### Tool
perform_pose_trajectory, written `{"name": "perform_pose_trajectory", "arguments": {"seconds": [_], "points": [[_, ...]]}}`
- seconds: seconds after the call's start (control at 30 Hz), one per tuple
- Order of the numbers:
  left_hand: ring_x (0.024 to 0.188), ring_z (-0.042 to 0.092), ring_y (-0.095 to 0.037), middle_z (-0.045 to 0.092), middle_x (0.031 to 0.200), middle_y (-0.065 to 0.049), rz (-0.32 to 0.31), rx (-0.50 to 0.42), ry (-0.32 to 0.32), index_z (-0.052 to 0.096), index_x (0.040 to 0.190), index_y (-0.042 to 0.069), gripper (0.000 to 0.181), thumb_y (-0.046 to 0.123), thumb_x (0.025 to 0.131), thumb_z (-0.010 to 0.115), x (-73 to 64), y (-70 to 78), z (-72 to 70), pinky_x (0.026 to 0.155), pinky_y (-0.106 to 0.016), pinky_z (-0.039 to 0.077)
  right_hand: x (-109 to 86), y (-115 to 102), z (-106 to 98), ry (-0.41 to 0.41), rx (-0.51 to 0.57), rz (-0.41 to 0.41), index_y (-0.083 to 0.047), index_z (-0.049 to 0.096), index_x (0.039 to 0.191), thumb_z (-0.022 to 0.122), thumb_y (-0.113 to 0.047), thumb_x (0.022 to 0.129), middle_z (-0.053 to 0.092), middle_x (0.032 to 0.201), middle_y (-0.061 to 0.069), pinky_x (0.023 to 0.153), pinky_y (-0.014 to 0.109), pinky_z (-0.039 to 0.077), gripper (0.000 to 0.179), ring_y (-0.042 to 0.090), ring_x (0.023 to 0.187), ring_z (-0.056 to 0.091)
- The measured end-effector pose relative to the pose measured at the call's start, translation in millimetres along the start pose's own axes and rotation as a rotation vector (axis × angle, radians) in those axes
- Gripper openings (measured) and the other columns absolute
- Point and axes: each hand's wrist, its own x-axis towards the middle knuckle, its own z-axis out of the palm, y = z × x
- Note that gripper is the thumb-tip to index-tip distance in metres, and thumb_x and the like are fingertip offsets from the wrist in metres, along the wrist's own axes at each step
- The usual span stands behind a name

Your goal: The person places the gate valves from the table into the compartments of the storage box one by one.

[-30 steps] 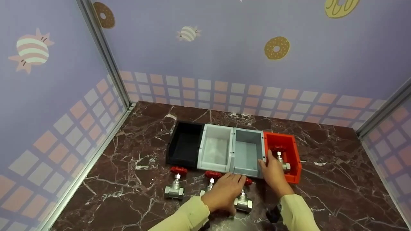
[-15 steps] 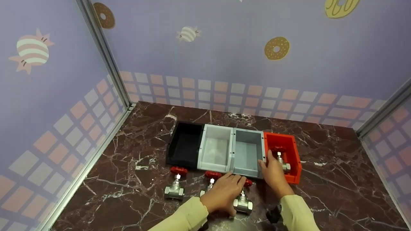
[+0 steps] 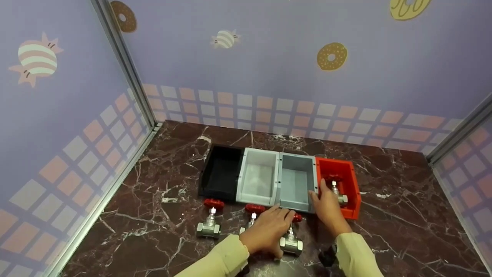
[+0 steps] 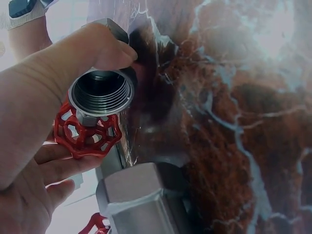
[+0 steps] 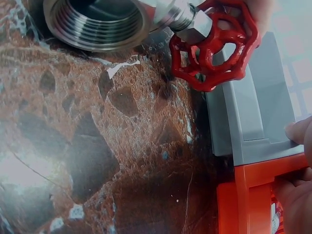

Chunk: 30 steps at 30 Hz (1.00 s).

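My left hand (image 3: 269, 231) grips the rightmost of the valves in the front row, a silver gate valve (image 3: 291, 245) with a red handwheel. In the left wrist view, the thumb lies on the threaded body (image 4: 102, 95) and the other fingers are behind the handwheel (image 4: 87, 131). At the bins, my right hand (image 3: 328, 207) pinches the adjoining walls of the grey bin (image 3: 296, 207) and the red bin (image 3: 351, 213). Its thumb is on the grey side, with fingers inside the red one. Another valve (image 3: 334, 188) lies in the red bin, partly hidden by that hand.
A black bin (image 3: 221, 194) and a white bin (image 3: 255, 198) continue the row leftward. Before them lie two more valves: one (image 3: 208, 227) at the left, and one (image 3: 253, 219) partly covered by the left hand. Patterned walls (image 3: 246, 69) enclose the dark marble surface (image 3: 146, 215).
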Motion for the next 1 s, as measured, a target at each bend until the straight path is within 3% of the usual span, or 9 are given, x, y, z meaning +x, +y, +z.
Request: {"name": "perform_pose_trajectory", "arguments": {"seconds": [0.13, 0.3, 0.5, 0.77, 1.0], "points": [[0.120, 0.055, -0.015, 0.056, 0.130, -0.001, -0.010, -0.013, -0.003, 0.040, 0.142, 0.009, 0.117, 0.063, 0.048, 0.084, 0.3, -0.8, -2.6, 0.109, -0.029, 0.039, -0.2, -0.6, -0.6, -0.007, -0.001, 0.003, 0.009, 0.019, 0.149, 0.055, -0.018, 0.097, 0.036, 0.145, 0.036, 0.106, 0.055, 0.037, 0.069, 0.045, 0.130, 0.045], [0.112, 0.057, -0.014, 0.054, 0.127, 0.000, -0.033, -0.068, -0.004, 0.039, 0.142, 0.011, 0.117, 0.061, 0.046, 0.086, 0.8, -1.3, -5.0, 0.087, -0.027, 0.052, -0.5, 0.1, 0.2, 0.007, -0.003, -0.013, 0.011, 0.021, 0.148, 0.057, -0.016, 0.097, 0.038, 0.142, 0.037, 0.105, 0.055, 0.039, 0.069, 0.046, 0.127, 0.047], [0.107, 0.058, -0.013, 0.053, 0.124, 0.001, -0.045, -0.116, 0.030, 0.040, 0.139, 0.012, 0.117, 0.058, 0.044, 0.089, 0.6, -2.4, -6.6, 0.073, -0.027, 0.054, -1.0, 0.0, 0.7, 0.010, 0.001, -0.022, 0.012, 0.020, 0.148, 0.057, -0.016, 0.096, 0.040, 0.141, 0.037, 0.103, 0.055, 0.041, 0.069, 0.046, 0.126, 0.048], [0.117, 0.054, -0.015, 0.050, 0.132, -0.002, -0.050, -0.152, 0.026, 0.037, 0.144, 0.010, 0.119, 0.054, 0.047, 0.090, 2.4, -5.9, -12.7, 0.087, -0.028, 0.052, -1.2, 1.0, 1.0, -0.002, 0.006, -0.018, 0.011, 0.020, 0.148, 0.057, -0.017, 0.096, 0.040, 0.142, 0.037, 0.103, 0.055, 0.041, 0.070, 0.045, 0.127, 0.047], [0.120, 0.053, -0.017, 0.049, 0.135, -0.004, -0.063, -0.135, 0.008, 0.035, 0.146, 0.008, 0.120, 0.053, 0.049, 0.089, 7.2, -9.5, -19.8, 0.092, -0.027, 0.051, -0.4, 1.1, 0.7, 0.010, -0.002, -0.032, 0.012, 0.021, 0.148, 0.058, -0.017, 0.096, 0.041, 0.140, 0.038, 0.100, 0.054, 0.043, 0.070, 0.046, 0.124, 0.050]]}}
